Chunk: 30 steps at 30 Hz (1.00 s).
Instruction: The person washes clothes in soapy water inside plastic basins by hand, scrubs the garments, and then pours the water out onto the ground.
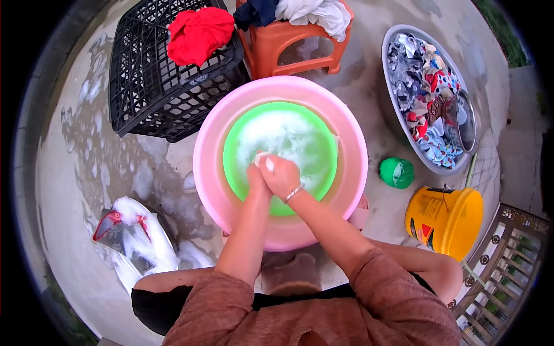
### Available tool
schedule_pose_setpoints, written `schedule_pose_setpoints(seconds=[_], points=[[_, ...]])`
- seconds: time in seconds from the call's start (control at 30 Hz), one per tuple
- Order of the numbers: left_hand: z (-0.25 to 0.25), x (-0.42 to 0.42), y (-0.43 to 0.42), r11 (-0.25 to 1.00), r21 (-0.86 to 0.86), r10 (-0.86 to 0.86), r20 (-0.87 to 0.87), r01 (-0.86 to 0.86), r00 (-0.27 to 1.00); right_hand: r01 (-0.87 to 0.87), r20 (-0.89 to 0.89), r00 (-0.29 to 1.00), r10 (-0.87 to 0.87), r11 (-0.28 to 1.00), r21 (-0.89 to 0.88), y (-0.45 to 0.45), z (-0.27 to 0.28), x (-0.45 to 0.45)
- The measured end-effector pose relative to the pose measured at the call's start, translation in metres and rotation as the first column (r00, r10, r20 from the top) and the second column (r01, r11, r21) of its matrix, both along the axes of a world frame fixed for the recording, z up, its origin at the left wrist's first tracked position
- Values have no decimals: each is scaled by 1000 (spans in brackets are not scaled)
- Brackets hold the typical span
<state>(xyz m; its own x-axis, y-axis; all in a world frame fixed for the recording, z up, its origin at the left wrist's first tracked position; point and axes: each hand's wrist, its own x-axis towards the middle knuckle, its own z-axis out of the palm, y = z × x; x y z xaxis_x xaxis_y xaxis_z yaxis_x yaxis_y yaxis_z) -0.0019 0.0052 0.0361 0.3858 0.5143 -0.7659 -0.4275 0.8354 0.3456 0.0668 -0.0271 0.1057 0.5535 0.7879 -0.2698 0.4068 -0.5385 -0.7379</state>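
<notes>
Both bare hands are together over the near half of the green basin (229, 158), which sits inside the wider pink tub (203, 147). Right hand (281, 176): fingers curled closed on a small whitish piece (264, 158), soft-looking and wet; a pale beaded bracelet (294, 192) circles the wrist. Left hand (257, 177): pressed against the right; its fingers are largely covered, so its grip cannot be told.

Basin contents: cloudy water (280, 135) with white foam, densest at the far side. Both vessels round, smooth, plastic-looking.

Far left: black crate (141, 75), rigid open lattice, with a crumpled red cloth (199, 36) on top. Far centre: orange stool (265, 49), moulded, bearing a navy cloth (257, 12) and a white cloth (317, 12), both loosely folded.

Far right: grey oval-looking basin (388, 86) of mixed fabrics (424, 98), wrinkled and patterned; a shiny round bowl (465, 121) leans at its right side. Nearer: green container (396, 173), rounded; yellow bucket (441, 222), ribless wall with printed label. Near left: foam-covered item (141, 236), grey and red parts showing. Floor (69, 173): pale, hard, blotched with wet patches and suds.

Hard to make out: the whitish piece, whether cloth or soap; anything beneath the foam. Stool top and its cloths cut off at the far edge; railing (508, 259) at near right partly lost in the dark lens border.
</notes>
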Motion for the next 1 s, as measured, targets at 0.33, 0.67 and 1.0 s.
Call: schedule_pose_setpoints(seconds=[0.33, 0.67, 1.0], points=[[-12, -24, 23, 957, 32, -247, -424, 287, 871, -611, 117, 756, 644, 759, -225, -35, -71, 34], [71, -6, 2, 992, -61, -65, 503, 110, 862, -73, -284, 937, 205, 907, 414, -4, 17, 24], [52, 21, 15, 936, 106, -347, 411, 334, 843, -838, 642, 540, 544, 283, 466, -10, 60, 60]])
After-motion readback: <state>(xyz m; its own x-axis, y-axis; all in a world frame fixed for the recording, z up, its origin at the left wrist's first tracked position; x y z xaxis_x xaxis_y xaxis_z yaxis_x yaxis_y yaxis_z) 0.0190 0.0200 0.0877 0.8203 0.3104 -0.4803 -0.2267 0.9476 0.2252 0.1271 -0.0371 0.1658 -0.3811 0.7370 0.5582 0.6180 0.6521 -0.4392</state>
